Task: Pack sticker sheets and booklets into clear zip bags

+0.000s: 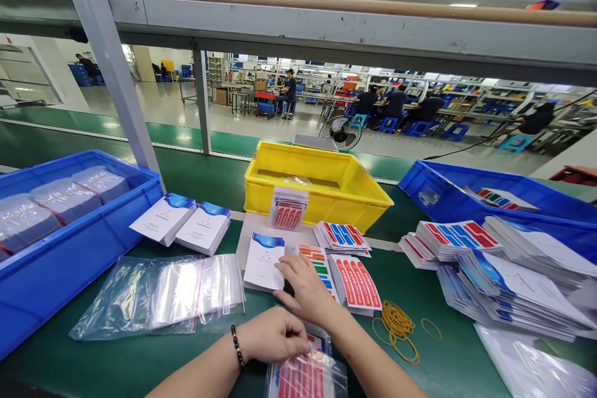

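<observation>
My left hand, with a bead bracelet at the wrist, is closed and presses on a clear bag of red and blue sticker sheets at the near edge. My right hand reaches forward with fingers spread flat, its tips on a white booklet and a multicoloured sticker sheet. A red sticker sheet stack lies just right of that hand, and a red-and-blue stack sits behind it. A small bag of red stickers stands against the yellow bin.
A yellow bin stands mid-table, with blue bins at left and right. Two white booklets, empty clear zip bags, yellow rubber bands and stacks of sheets and booklets lie on the green table. People work far behind.
</observation>
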`<state>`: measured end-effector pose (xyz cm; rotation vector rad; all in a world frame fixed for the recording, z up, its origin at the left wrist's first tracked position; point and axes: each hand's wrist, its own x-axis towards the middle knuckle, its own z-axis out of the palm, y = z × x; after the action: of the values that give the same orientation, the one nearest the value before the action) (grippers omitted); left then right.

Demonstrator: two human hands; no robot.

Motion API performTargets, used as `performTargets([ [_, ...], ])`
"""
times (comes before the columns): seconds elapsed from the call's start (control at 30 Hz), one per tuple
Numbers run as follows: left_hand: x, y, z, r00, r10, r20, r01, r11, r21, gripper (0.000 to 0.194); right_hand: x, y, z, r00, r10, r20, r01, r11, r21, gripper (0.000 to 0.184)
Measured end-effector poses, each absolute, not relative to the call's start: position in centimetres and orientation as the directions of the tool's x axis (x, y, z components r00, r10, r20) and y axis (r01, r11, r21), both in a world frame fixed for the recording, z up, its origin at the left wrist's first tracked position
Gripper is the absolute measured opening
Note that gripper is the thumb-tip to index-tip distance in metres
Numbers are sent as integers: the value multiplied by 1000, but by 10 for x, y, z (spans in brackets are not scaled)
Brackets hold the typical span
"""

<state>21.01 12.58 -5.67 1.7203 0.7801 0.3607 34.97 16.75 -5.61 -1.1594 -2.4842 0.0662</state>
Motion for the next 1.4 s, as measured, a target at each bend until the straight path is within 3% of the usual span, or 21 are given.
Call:
performTargets([
  [0.07, 210, 125, -55, 753, 634, -177, 317, -114, 942, 16, 345, 167, -57, -601, 755, 262, 734, 651, -191, 53],
  [0.1, 210, 124, -55, 760, 623, -185, 321, -114, 940, 16, 342, 168, -58, -611, 755, 239, 736, 653, -179, 52],
  [0.27, 209, 125, -58, 764, 624, -164, 304, -124, 945, 24, 341, 169, -59, -612, 724, 319, 706, 681, -192, 11],
  [0.37, 210, 128, -63, 729, 673, -127, 224, -59, 973, 42, 359, 169, -54, -555, 687, 470, 679, 700, -221, 19],
  [0.5, 211, 134, -70, 652, 737, -179, -62, 287, 956, 77, 394, 157, -38, -452, 644, 618, 653, 711, -263, 26],
  [0.6, 210, 139, -70, 671, 695, -257, -266, 550, 792, 92, 411, 136, -22, -524, 664, 534, 616, 728, -301, 29],
  [0.67, 211, 139, -68, 690, 674, -264, -339, 623, 705, 80, 417, 120, -12, -611, 674, 416, 575, 739, -352, 28],
  [0.73, 214, 137, -67, 652, 703, -284, -405, 640, 653, 52, 421, 110, -5, -669, 673, 317, 529, 730, -433, 23],
  [0.83, 217, 133, -65, 580, 741, -338, -458, 639, 617, 27, 430, 113, -8, -555, 738, 384, 510, 666, -544, 20],
  [0.93, 214, 130, -66, 701, 641, -314, -364, 699, 616, 30, 440, 132, -25, -235, 813, 533, 670, 532, -517, 22],
  [0.97, 212, 129, -67, 746, 595, -299, -315, 710, 629, 34, 440, 138, -33, -219, 818, 532, 738, 496, -459, 22],
  [1.07, 207, 128, -71, 795, 513, -323, -169, 700, 694, 44, 432, 149, -55, -344, 868, 357, 867, 440, -234, 31],
  [1.17, 207, 128, -73, 785, 488, -383, -65, 679, 731, 48, 419, 148, -67, -376, 909, 178, 912, 397, -101, 47],
  [1.27, 208, 128, -72, 757, 497, -423, -37, 680, 733, 49, 414, 143, -67, -383, 916, 118, 915, 393, -87, 42],
  [1.4, 208, 127, -69, 706, 529, -471, -58, 706, 706, 48, 422, 146, -66, -412, 894, 176, 873, 443, -204, 24],
])
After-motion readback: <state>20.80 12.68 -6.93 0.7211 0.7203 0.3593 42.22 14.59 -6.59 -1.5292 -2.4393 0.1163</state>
